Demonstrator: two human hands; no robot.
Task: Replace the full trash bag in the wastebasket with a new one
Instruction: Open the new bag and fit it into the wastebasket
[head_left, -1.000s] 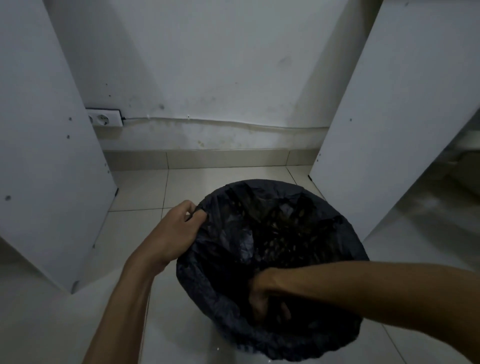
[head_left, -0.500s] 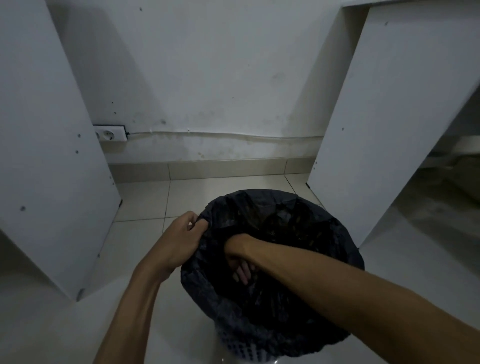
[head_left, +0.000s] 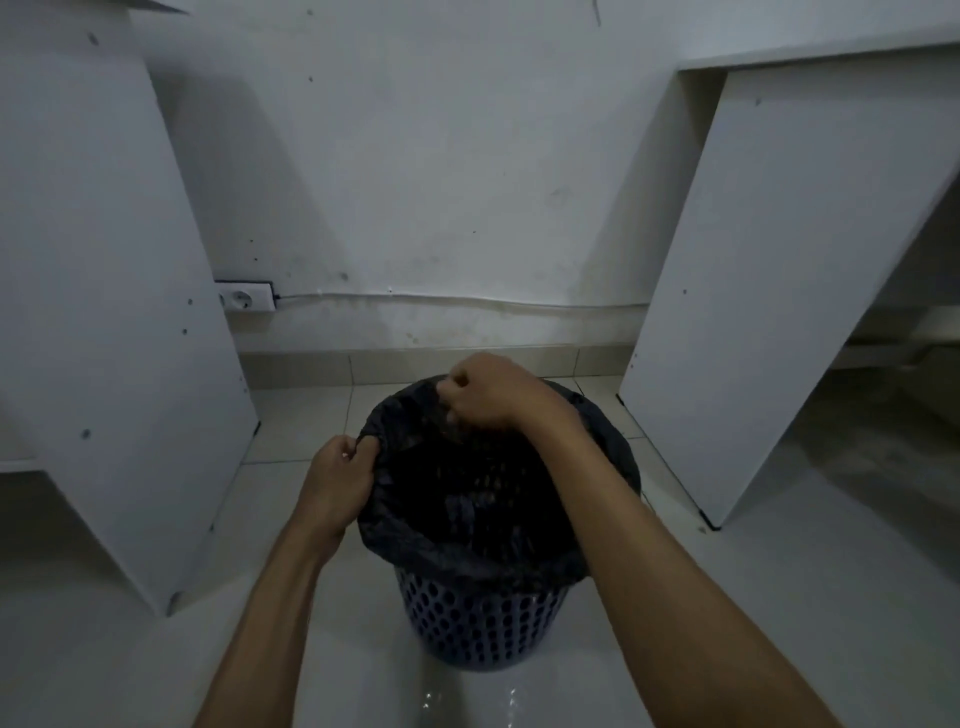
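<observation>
Head view looks down on a dark blue wastebasket with perforated walls, standing on a pale tiled floor near the middle of the floor between two white panels. A black trash bag lines it, its mouth folded outward over the rim all round and hanging a little way down the outside. The left hand is at the left edge of the rim, fingers curled and pinching the bag's folded border. The right hand reaches across to the far edge of the rim, fingers clenched on a gather of the plastic there. What lies inside the bag is too dark to make out. On the wall behind, a socket sits low beside the left panel, with a cable running right toward the right panel. Small wet glints show on the floor at the near edge, in front of the basket.
</observation>
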